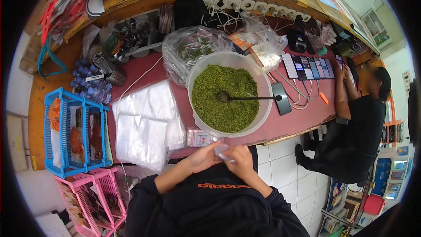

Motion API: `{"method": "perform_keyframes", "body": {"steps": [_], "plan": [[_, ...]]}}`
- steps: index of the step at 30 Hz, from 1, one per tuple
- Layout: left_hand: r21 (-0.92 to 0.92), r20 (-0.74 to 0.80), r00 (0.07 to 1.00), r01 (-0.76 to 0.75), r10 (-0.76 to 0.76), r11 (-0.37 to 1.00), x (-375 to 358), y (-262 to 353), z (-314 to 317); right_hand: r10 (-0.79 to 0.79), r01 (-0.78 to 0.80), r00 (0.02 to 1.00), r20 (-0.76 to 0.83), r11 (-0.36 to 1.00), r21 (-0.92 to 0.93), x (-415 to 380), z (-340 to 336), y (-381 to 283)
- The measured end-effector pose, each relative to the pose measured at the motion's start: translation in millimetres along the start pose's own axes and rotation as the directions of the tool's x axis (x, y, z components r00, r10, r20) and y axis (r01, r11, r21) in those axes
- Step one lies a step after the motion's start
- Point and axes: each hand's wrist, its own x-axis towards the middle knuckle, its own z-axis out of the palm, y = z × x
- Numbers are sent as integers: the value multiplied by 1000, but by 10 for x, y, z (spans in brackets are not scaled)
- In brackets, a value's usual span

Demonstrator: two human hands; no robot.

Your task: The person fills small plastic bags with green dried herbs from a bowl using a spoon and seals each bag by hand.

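Close to my body at the table's front edge, my left hand (204, 157) pinches a small translucent plastic bag (221, 150). My right hand (240, 159) has its fingers closed on the same bag from the other side. Just beyond them stands a wide translucent tub (191, 101) filled with shredded green leaves (223, 109). A dark long-handled spoon (245, 98) lies on the leaves, its handle reaching over the tub's right rim. Left of the tub, beside a small printed pack (201, 138), lie stacks of clear plastic bags (142, 138).
Blue baskets (66, 134) and pink baskets (87, 202) stand at left, near water bottles (93, 83). A large plastic bag (193, 48) sits behind the tub. Several phones (309, 67) with cables lie at right. Another person (355, 131) sits at the right, hands on a phone.
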Motion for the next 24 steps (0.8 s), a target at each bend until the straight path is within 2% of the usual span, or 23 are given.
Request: {"method": "perform_keyframes", "body": {"steps": [1,3,4,6,7,9,10,11,13,14,15,18,19,21,23,24], "plan": [[-225,100,994,-11,34,974,-41,18,55,-60,61,998,-1,998,28,51,-2,-116],[-202,65,995,-60,75,978,-162,57,188,-138,138,988,64,990,11,143,17,-253],[-127,21,991,-131,135,983,-245,71,254,-148,147,987,68,989,22,275,-69,-352],[-40,-82,967,-244,240,969,-472,158,410,-212,147,957,197,943,298,624,-274,-511],[-40,-94,962,-260,255,965,-582,229,461,-228,159,953,198,937,311,742,-335,-534],[19,-157,909,-387,385,922,-776,392,540,-293,263,955,52,913,312,938,-432,-548],[107,-131,890,-425,436,899,-865,478,574,-250,244,968,-7,940,239,1043,-425,-574],[109,-130,885,-435,447,894,-873,527,564,-261,255,965,-9,936,241,1166,-427,-592],[224,17,874,-477,485,850,-839,627,519,-155,142,985,77,979,149,1385,-447,-609],[229,132,884,-467,448,854,-773,683,416,-170,152,976,135,979,132,1435,-465,-566],[236,139,877,-480,459,845,-752,760,463,-185,168,974,129,977,127,1478,-484,-520],[482,-9,909,-361,416,799,-679,972,690,-174,159,974,147,981,113,1607,-585,-419],[485,-1,906,-370,423,793,-611,993,725,-173,162,976,134,983,92,1660,-630,-398],[466,67,828,-519,556,717,-438,1008,756,-177,171,977,117,983,63,1744,-719,-329],[476,86,846,-500,527,724,-357,1099,754,-92,86,993,68,992,90,1772,-790,-217],[473,84,806,-550,586,689,-353,1167,786,-16,18,999,-41,999,42,1782,-846,-165]]}}
